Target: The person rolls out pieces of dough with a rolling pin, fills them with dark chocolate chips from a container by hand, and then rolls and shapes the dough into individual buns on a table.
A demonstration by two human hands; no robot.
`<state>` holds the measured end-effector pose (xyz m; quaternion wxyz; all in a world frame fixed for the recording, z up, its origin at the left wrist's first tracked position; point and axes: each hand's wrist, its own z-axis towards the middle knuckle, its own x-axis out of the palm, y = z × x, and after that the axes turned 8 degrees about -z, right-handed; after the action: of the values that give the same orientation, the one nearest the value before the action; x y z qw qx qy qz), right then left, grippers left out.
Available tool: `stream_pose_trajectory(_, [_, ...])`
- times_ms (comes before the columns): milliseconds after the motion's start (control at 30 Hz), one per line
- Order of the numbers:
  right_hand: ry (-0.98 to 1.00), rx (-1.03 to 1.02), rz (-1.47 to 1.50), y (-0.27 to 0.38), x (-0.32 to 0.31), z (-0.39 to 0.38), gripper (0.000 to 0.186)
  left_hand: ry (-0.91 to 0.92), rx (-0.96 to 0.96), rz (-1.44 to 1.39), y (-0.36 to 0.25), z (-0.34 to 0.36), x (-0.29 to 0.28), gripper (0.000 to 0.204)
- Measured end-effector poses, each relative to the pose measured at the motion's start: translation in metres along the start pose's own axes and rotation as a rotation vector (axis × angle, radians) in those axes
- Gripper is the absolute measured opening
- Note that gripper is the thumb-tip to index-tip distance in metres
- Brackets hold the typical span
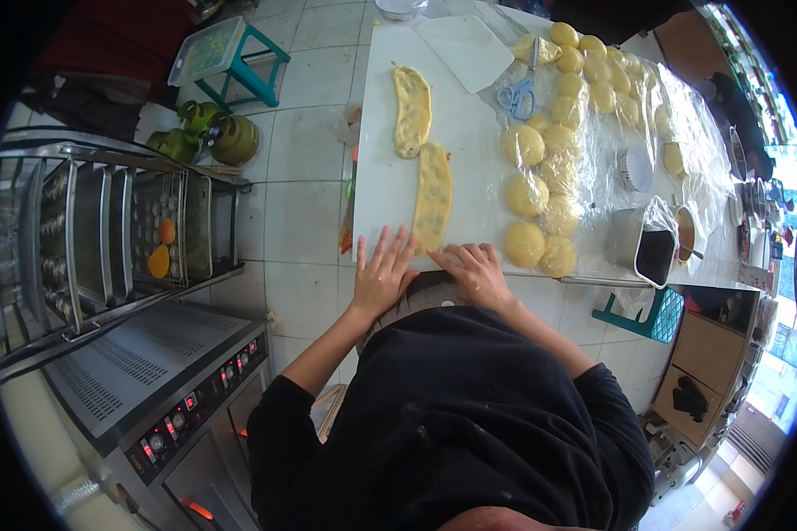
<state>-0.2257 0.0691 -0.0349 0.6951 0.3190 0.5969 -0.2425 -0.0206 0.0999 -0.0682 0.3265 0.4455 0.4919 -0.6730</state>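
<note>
A flattened strip of pale-yellow dough, long, narrow and mottled with darker patches, lies lengthwise at the centre of the frame, its lower end close to the bench's near edge. A second strip (just as blotchy) sits above it and slightly left. White surface shows left of the strips, out to the bench's side edge, and again to their right, before rows of round dough balls, many under clear plastic. Blue-handled scissors lie at upper right of centre. Both forearms rise from below: the left hand is open and flat, fingers spread beside the strip's lower end; the right hand bends its fingers there, whether pinching dough one cannot tell.
</note>
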Motion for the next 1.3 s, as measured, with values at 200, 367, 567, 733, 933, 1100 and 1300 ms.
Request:
stream_pose_trajectory(200, [-0.241, 0.193, 0.294, -0.014, -0.002, -0.007, 0.040, -0.173, 0.520, -0.028, 0.012, -0.014, 0.004, 0.053])
stream_pose_trajectory(367, [-0.373, 0.528, 0.327, -0.032, 0.015, 0.041, 0.059, -0.149, -0.106, -0.432, -0.029, 0.028, 0.001, 0.053])
stream_pose_trajectory(567, [-0.253, 0.686, 0.157, -0.062, 0.021, 0.077, 0.061, 0.056, -0.044, -0.089, -0.055, 0.044, 0.022, 0.061])
stream_pose_trajectory(733, [-0.571, 0.563, 0.232, -0.168, -0.021, 0.163, 0.071, 0.070, -0.109, -0.181, -0.056, 0.039, 0.023, 0.061])
stream_pose_trajectory(933, [-0.192, 0.820, 0.153, -0.253, -0.011, 0.268, 0.088, 0.125, -0.142, -0.423, -0.038, 0.032, 0.012, 0.062])
stream_pose_trajectory(1100, [-0.155, 0.826, 0.219, -0.262, -0.022, 0.271, 0.080, 0.306, -0.118, -0.383, 0.000, 0.051, -0.012, 0.075])
stream_pose_trajectory(1300, [-0.629, 0.651, 0.732, -0.155, -0.126, 0.138, 0.036, 0.479, 0.060, -0.349, 0.016, 0.079, -0.028, 0.104])
